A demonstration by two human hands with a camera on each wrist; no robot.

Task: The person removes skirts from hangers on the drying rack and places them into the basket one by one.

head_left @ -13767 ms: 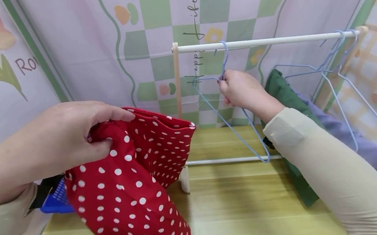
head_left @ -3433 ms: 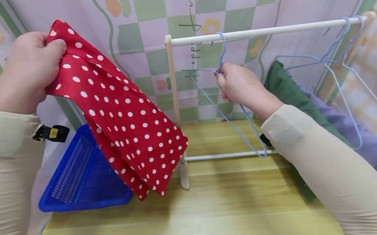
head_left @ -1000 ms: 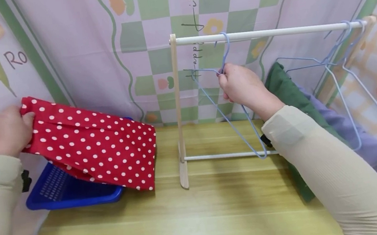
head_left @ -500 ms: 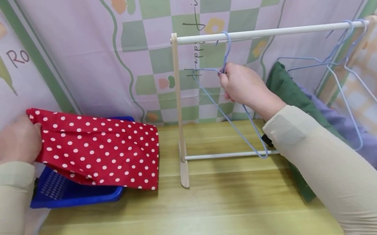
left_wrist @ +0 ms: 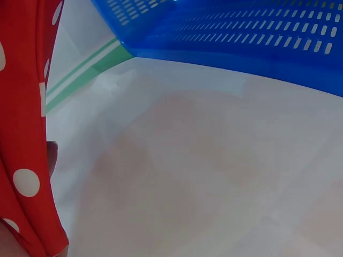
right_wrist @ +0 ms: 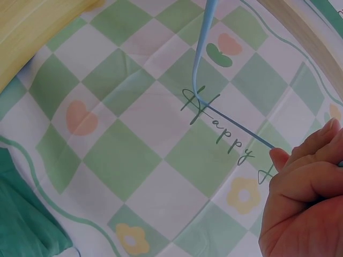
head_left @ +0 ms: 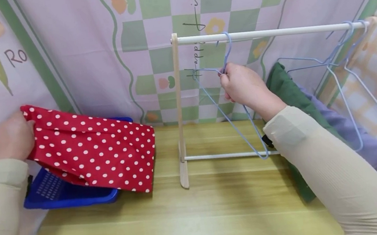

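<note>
L hand (head_left: 9, 137) fingers clamped on soft red polka-dot cloth (head_left: 95, 148), draped over perforated blue plastic basket (head_left: 66, 189). R hand (head_left: 241, 87) fingers pinched round thin blue wire hanger (head_left: 231, 122), hooked on white rod (head_left: 270, 33).

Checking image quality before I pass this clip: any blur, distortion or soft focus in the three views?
Head view: evenly lit, wide-angle bending at the edges; the left hand is motion-blurred where it holds the red polka-dot cloth. Left wrist view: cloth and blue basket too close, soft. Right wrist view: sharp on the right hand gripping the blue wire hanger.
</note>
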